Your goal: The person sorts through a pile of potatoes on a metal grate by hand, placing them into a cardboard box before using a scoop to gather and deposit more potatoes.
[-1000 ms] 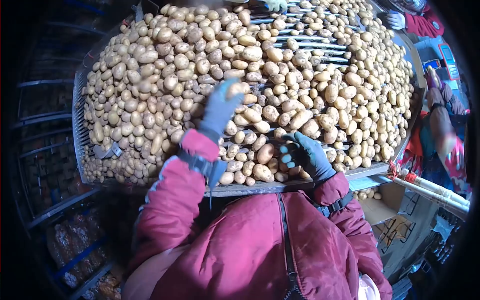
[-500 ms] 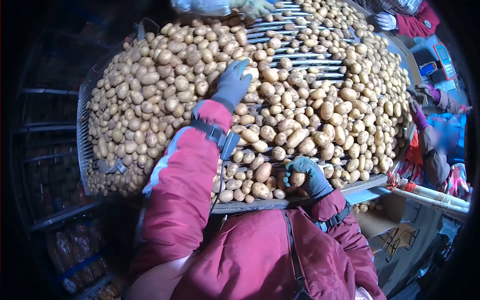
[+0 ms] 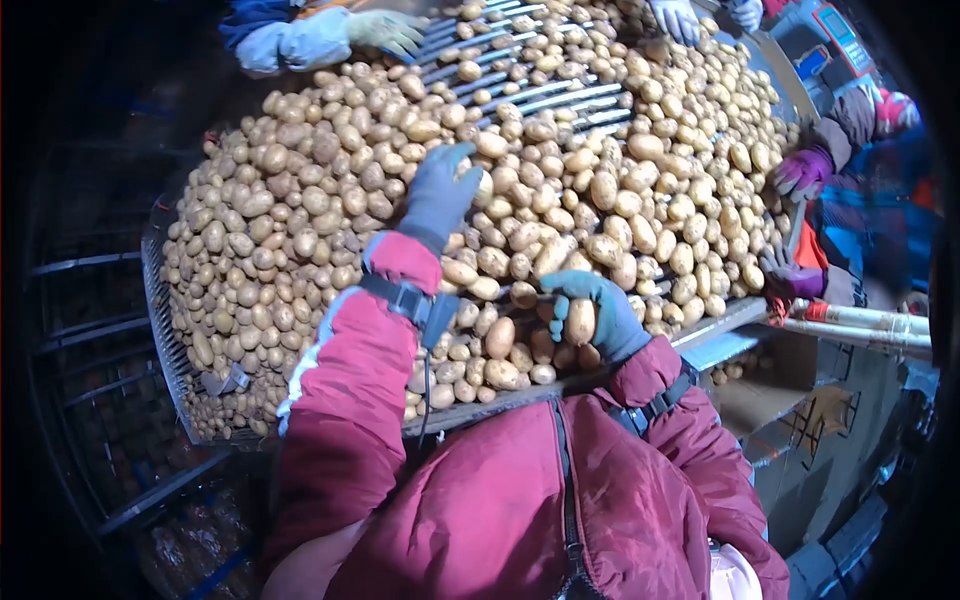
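Reaching out over the heap, the person's left hand [image 3: 440,195], in a grey-blue glove, lies palm down on the potatoes [image 3: 290,210] near the middle of the sorting table. Its fingertips touch the tubers just beside the bare metal rollers [image 3: 545,95]. Only the back of this hand shows, so it cannot be told whether the fingers close on anything beneath them. A dark strap [image 3: 400,298] wraps the red sleeve just behind the wrist.

The right hand [image 3: 612,322], in a teal glove, sits close to the body, just above the near edge of the table [image 3: 720,325]. It grasps a single long potato [image 3: 579,320], with the fingers curled over the top and the thumb underneath. That potato stands roughly upright in the grip, touching or very nearly touching the loose ones around it.

Potatoes cover most of the table, thickest on the left side and thinner toward the top, where the rollers show through.

Other people work at the far and right sides. A yellow-green gloved hand [image 3: 385,30] on a pale blue sleeve rests at the top edge, a white glove [image 3: 678,18] lies further right, and two purple gloves [image 3: 800,172] are at the right rim.
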Motion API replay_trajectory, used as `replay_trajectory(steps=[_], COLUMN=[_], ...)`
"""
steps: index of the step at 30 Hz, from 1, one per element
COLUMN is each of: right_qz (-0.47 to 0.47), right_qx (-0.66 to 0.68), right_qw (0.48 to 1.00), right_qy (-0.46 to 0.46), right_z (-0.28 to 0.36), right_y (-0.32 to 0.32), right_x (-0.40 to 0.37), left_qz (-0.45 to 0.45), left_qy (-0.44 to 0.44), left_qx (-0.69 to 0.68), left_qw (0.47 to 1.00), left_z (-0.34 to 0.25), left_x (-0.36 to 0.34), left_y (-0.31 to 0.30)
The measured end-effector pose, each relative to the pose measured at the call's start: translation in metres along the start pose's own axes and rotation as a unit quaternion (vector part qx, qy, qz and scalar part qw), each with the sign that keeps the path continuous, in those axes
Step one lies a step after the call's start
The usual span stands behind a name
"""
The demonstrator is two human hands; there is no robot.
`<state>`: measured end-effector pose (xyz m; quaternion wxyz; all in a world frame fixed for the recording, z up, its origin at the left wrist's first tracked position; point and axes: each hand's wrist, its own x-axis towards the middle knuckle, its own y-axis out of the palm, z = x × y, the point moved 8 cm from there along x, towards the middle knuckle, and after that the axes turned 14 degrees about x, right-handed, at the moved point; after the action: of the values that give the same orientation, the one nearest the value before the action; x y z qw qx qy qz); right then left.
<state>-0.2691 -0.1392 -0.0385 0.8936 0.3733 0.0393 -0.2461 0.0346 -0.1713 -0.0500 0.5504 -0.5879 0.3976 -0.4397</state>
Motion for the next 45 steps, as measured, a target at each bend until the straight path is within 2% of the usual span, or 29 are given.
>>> replay_trajectory(steps=[2,4,5,6,8,9,10,12,13,14,16,17,18,19,20,22,23,26,28,30,32,33,34,36,37,40,42,43,45], right_qz=[-0.049,-0.165,-0.161,-0.156,-0.162,-0.176,-0.188,-0.206,-0.103,-0.17,-0.181,-0.157,-0.183,-0.196,-0.209,-0.269,-0.293,-0.337,-0.407,-0.419,-0.451,-0.486,-0.495,-0.548,-0.563,-0.583,-0.226,-0.54,-0.727], right_qx=[0.159,0.194,0.155,0.115,0.113,0.173,0.233,0.261,0.29,-0.015,0.148,0.083,0.093,0.147,0.2,0.253,0.25,0.274,0.214,0.234,0.202,0.231,-0.087,0.235,0.242,0.235,0.364,0.187,-0.019], right_qw=[0.985,0.964,0.974,0.981,0.98,0.968,0.952,0.941,0.944,0.985,0.972,0.983,0.978,0.968,0.955,0.929,0.923,0.901,0.888,0.877,0.865,0.838,0.863,0.797,0.782,0.753,0.847,0.763,0.657], right_qy=[0.035,0.07,0.044,0.017,0.025,0.045,0.064,0.061,0.115,0.031,0.033,0.04,0.035,0.052,0.068,0.026,0.011,-0.009,-0.008,-0.002,-0.084,-0.093,-0.042,-0.094,-0.113,-0.195,-0.314,-0.303,-0.197], right_z=[0.002,-0.039,-0.035,-0.031,-0.019,-0.016,-0.015,-0.01,-0.021,-0.035,-0.044,-0.027,-0.019,-0.01,-0.005,-0.014,-0.008,-0.025,-0.03,-0.05,-0.045,-0.072,-0.103,-0.061,-0.062,-0.074,-0.102,-0.058,-0.004], right_y=[0.006,-0.04,-0.042,-0.043,-0.035,-0.029,-0.021,-0.003,0.001,-0.026,-0.029,-0.018,-0.016,-0.014,-0.017,-0.052,-0.063,-0.097,-0.097,-0.09,-0.08,-0.101,-0.157,-0.114,-0.124,-0.181,-0.283,-0.267,-0.257], right_x=[-0.005,-0.007,-0.012,-0.015,-0.02,-0.023,-0.025,-0.028,-0.031,-0.029,-0.041,-0.055,-0.066,-0.08,-0.097,-0.131,-0.146,-0.207,-0.233,-0.247,-0.263,-0.287,-0.321,-0.374,-0.409,-0.54,-0.619,-0.668,-0.709], left_qz=[-0.015,0.038,0.033,0.008,-0.027,0.072,0.116,0.126,0.175,0.173,0.166,0.165,0.203,0.239,0.238,0.195,0.096,0.092,0.014,0.017,0.008,-0.044,-0.044,0.037,-0.058,-0.033,0.008,-0.017,-0.003], left_qy=[0.04,0.052,0.015,-0.074,-0.032,-0.197,-0.192,-0.033,0.006,0.045,-0.002,0.001,-0.052,-0.103,-0.098,-0.062,0.002,0.063,0.186,0.23,0.269,0.274,0.285,0.23,0.26,0.271,0.252,0.271,0.262], left_qx=[-0.1,0.032,0.012,-0.184,-0.396,-0.451,-0.61,-0.481,-0.52,-0.406,-0.469,-0.469,-0.529,-0.583,-0.583,-0.556,-0.429,-0.316,-0.285,-0.256,-0.161,-0.16,-0.163,-0.059,-0.058,-0.074,-0.053,-0.044,-0.026], left_qw=[0.994,0.997,0.999,0.98,0.917,0.868,0.761,0.867,0.836,0.896,0.867,0.867,0.822,0.77,0.771,0.805,0.898,0.942,0.94,0.939,0.95,0.947,0.943,0.971,0.962,0.959,0.966,0.961,0.965], left_z=[-0.024,-0.045,-0.051,-0.046,-0.043,-0.068,-0.082,-0.131,-0.154,-0.167,-0.152,-0.141,-0.124,-0.109,-0.097,-0.084,-0.1,-0.112,-0.15,-0.189,-0.216,-0.221,-0.226,-0.225,-0.221,-0.217,-0.216,-0.215,-0.212], left_x=[-0.014,-0.014,-0.01,-0.017,-0.033,-0.049,-0.057,-0.083,-0.106,-0.117,-0.126,-0.132,-0.143,-0.153,-0.157,-0.16,-0.15,-0.127,-0.1,-0.076,-0.058,-0.059,-0.059,-0.052,-0.058,-0.06,-0.064,-0.066,-0.069], left_y=[-0.001,0.023,0.013,-0.002,0.03,-0.026,-0.022,-0.071,-0.063,-0.093,-0.113,-0.1,-0.062,-0.032,-0.02,-0.013,-0.072,-0.026,-0.031,-0.019,-0.008,0.001,0.008,0.038,0.034,0.033,0.028,0.03,0.024])
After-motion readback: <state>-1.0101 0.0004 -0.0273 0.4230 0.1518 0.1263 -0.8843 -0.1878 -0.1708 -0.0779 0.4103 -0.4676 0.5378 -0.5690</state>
